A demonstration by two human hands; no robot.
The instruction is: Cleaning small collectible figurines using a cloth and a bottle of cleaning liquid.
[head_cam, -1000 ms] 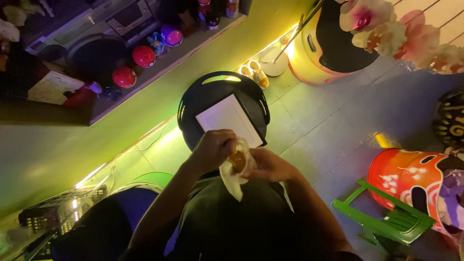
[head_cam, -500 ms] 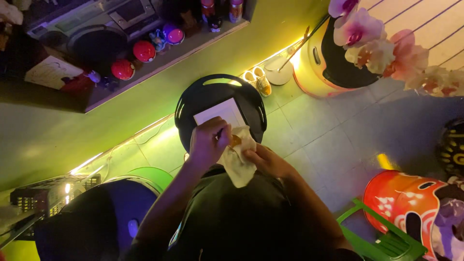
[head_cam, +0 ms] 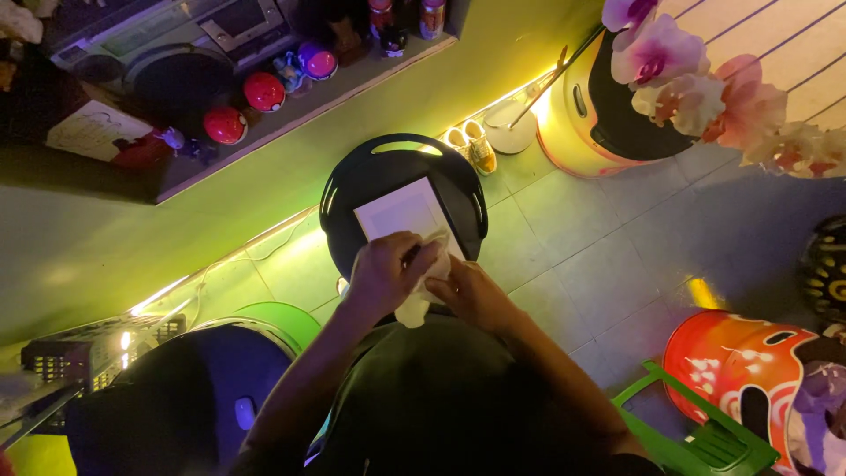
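Both hands bunch a pale cloth (head_cam: 414,304) between them: left hand (head_cam: 383,273) and right hand (head_cam: 471,295), white frame (head_cam: 401,211) just at 12 o'clock (on a black stool (head_cam: 352,176)).

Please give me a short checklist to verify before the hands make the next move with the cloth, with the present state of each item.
1. Left hand grips cloth: ok.
2. Right hand touches cloth: ok.
3. Small object inside cloth is secure: cannot tell, hidden.
4. White frame lies flat on black stool: ok.
5. Frame free of the hands: not ok, they overlap its near edge.
6. Floor right of stool is free: ok.
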